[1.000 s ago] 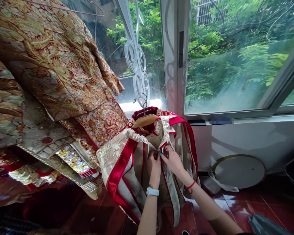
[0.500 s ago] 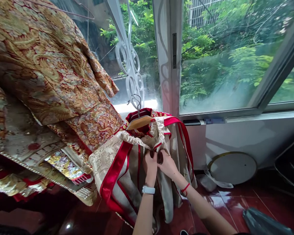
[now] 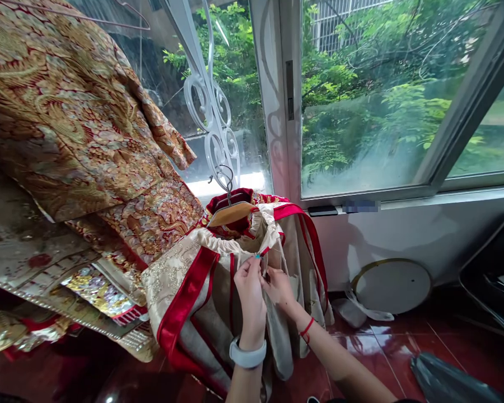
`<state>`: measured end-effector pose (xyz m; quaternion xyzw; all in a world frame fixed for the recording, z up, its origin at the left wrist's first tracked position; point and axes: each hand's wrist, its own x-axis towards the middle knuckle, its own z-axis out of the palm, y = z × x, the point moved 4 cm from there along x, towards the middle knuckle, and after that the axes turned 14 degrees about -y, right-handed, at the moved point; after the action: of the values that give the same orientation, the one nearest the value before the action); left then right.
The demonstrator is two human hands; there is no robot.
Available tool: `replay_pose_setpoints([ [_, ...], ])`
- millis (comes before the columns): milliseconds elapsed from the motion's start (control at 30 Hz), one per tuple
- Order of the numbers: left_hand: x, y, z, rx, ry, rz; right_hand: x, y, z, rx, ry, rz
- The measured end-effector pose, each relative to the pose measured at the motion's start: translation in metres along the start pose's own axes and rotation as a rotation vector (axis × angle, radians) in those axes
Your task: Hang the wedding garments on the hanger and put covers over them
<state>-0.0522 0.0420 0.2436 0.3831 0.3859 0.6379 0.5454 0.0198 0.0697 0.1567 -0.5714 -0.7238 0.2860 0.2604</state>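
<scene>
A cream garment [image 3: 189, 257] with red satin bands and a gathered neckline hangs from a wooden hanger [image 3: 231, 214]. My left hand [image 3: 251, 285], with a pale watch on the wrist, pinches the garment's front edge just below the neckline. A tiny teal spot shows at its fingertips; what it is I cannot make out. Lower and to the right, my right hand [image 3: 282, 290] is closed on the front of the same garment, a red cord around its wrist. Both sets of fingertips are partly hidden by the hands.
Gold-and-red brocade garments [image 3: 101, 129] hang at the left. Behind the hanger stands a white scrolled metal frame [image 3: 212, 106] before the windows. A round white board [image 3: 392, 285] leans on the wall; a dark plastic bag [image 3: 445, 378] lies on the red tiled floor.
My left hand has turned and drawn slightly nearer, its fingertips now showing at the neckline edge. My right hand sits slightly lower. The whole view has shifted a little.
</scene>
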Motion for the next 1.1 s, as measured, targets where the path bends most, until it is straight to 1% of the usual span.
replay_pose_setpoints([
  [100, 0.006, 0.018, 0.018, -0.031, -0.008, 0.035, -0.003, -0.004, -0.003, 0.004, 0.024, -0.006],
  [200, 0.01, 0.03, 0.031, -0.03, -0.001, 0.083, -0.004, -0.01, -0.006, 0.02, 0.028, -0.006],
  [300, 0.011, 0.039, 0.038, -0.012, 0.015, 0.117, -0.002, -0.015, -0.008, 0.03, 0.033, -0.015],
  [367, 0.01, 0.041, 0.039, 0.014, 0.013, 0.127, -0.001, -0.017, -0.009, 0.04, 0.031, -0.023],
  [433, 0.01, 0.039, 0.036, 0.03, -0.002, 0.116, -0.001, -0.015, -0.007, 0.033, 0.012, 0.009],
  [500, 0.009, 0.031, 0.025, 0.056, -0.015, 0.085, -0.006, -0.009, -0.005, 0.014, -0.023, 0.054],
  [533, 0.007, 0.028, 0.018, 0.101, -0.024, 0.078, -0.011, -0.005, -0.006, 0.01, -0.053, 0.069],
  [600, 0.001, 0.024, 0.0, 0.282, -0.017, 0.12, -0.023, 0.002, -0.011, 0.05, -0.169, 0.022],
  [633, -0.002, 0.024, -0.009, 0.396, 0.024, 0.177, -0.03, 0.003, -0.018, 0.096, -0.22, -0.027],
  [667, -0.006, 0.027, -0.018, 0.508, 0.09, 0.254, -0.036, 0.003, -0.029, 0.149, -0.237, -0.078],
  [700, -0.009, 0.03, -0.025, 0.612, 0.164, 0.333, -0.04, 0.001, -0.043, 0.2, -0.202, -0.121],
  [733, -0.01, 0.033, -0.029, 0.706, 0.222, 0.399, -0.043, -0.003, -0.06, 0.239, -0.123, -0.154],
  [767, -0.009, 0.036, -0.03, 0.792, 0.247, 0.436, -0.043, -0.008, -0.076, 0.265, -0.022, -0.176],
  [800, -0.004, 0.036, -0.029, 0.871, 0.239, 0.444, -0.041, -0.015, -0.09, 0.278, 0.067, -0.195],
  [833, 0.002, 0.035, -0.026, 0.943, 0.205, 0.428, -0.036, -0.024, -0.099, 0.288, 0.113, -0.232],
  [867, 0.007, 0.033, -0.023, 0.997, 0.161, 0.399, -0.029, -0.033, -0.105, 0.3, 0.117, -0.28],
  [900, 0.012, 0.03, -0.021, 1.023, 0.125, 0.373, -0.02, -0.042, -0.106, 0.323, 0.091, -0.334],
  [967, 0.011, 0.023, -0.019, 0.987, 0.086, 0.34, -0.003, -0.055, -0.105, 0.417, 0.015, -0.414],
  [1033, 0.0, 0.01, -0.021, 0.874, 0.035, 0.312, 0.01, -0.061, -0.101, 0.548, -0.089, -0.432],
  [1100, -0.02, -0.008, -0.025, 0.747, -0.015, 0.244, 0.016, -0.065, -0.097, 0.641, -0.265, -0.424],
])
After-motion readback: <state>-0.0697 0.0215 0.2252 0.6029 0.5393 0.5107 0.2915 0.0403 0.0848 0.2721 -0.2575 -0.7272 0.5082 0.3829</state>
